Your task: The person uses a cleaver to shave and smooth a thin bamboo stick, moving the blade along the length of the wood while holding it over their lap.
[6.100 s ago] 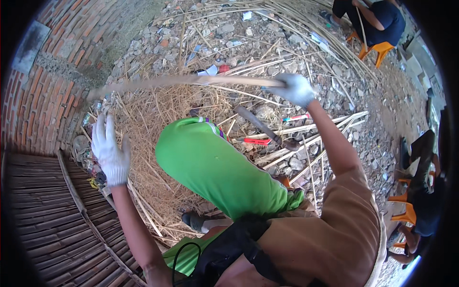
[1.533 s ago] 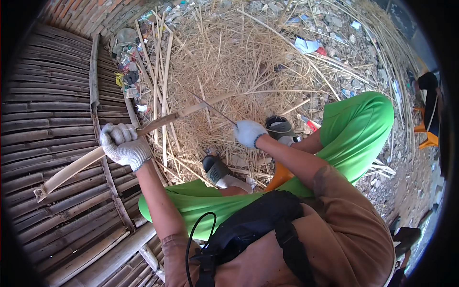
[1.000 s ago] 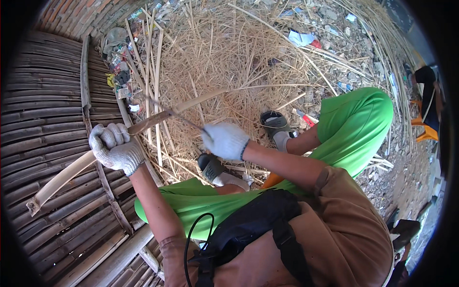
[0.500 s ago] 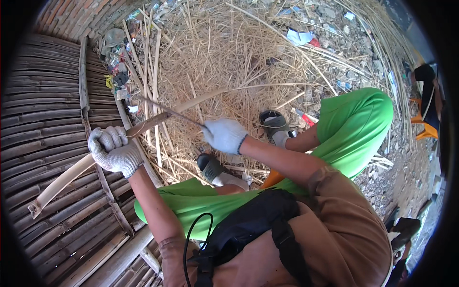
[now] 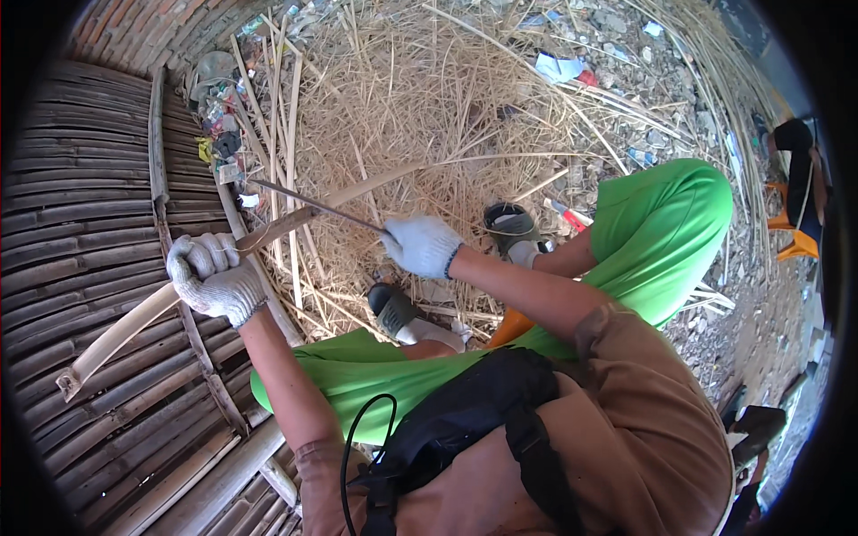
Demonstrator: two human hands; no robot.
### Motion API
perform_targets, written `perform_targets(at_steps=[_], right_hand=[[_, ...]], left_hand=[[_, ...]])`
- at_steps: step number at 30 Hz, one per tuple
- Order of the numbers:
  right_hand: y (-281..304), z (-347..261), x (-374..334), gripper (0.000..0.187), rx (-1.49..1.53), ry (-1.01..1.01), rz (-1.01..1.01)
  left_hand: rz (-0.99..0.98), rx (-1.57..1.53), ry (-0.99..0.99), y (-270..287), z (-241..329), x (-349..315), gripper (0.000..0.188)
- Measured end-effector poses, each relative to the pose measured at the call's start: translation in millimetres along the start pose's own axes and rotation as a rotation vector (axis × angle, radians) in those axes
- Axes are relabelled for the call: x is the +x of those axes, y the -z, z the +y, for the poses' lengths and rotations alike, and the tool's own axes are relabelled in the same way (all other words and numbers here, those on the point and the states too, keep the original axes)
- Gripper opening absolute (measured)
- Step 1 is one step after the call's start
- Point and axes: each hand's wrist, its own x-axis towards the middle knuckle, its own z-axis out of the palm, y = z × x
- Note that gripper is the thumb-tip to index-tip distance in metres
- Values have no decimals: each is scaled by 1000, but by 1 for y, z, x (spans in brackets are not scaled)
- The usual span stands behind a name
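Observation:
My left hand (image 5: 213, 279), in a knitted white glove, is closed around a long bamboo strip (image 5: 121, 338). The strip runs from the lower left up past the hand, its far end over the straw. In a pale glove, my right hand (image 5: 423, 247) is closed on a knife whose handle is hidden in the fist. The knife's thin dark blade (image 5: 344, 214) points to the upper left and crosses the strip beyond my left hand. Where they cross, I cannot tell how deep the edge sits. Thin fibres curl off the strip next to my left hand.
On the left stands a wall of bamboo slats (image 5: 80, 214). Straw and shavings (image 5: 402, 98) cover the ground ahead, with loose bamboo strips (image 5: 293, 161) beside them. A red-and-white object (image 5: 568, 214) lies near my right shoe (image 5: 511, 225). An orange stool (image 5: 795, 234) is at far right.
The blade shows more sharply now and its tip sits slightly lower and further left. The near end of the strip has risen a little. Both hands keep their hold.

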Motion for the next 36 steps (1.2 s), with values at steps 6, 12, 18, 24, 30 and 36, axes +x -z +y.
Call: perform_targets(at_steps=[6,12,18,24,30,36], right_hand=[[-19,196,4,37,-226,-423,-300],[-6,48,9,36,-68,-233,-97],[-47,196,4,36,-450,-161,-362],[-33,165,11,41,-179,-443,-202],[-39,88,4,49,-2,-401,21],[3,-39,18,40,55,-145,-90]], left_hand=[[-17,21,-46,-3,-5,1,25],[2,-11,-36,-6,-5,-1,22],[-9,-39,8,-4,-12,6,22],[-267,-110,20,-4,-2,14,45],[-148,-184,98,6,5,30,66],[-297,-117,83,10,-5,22,65]])
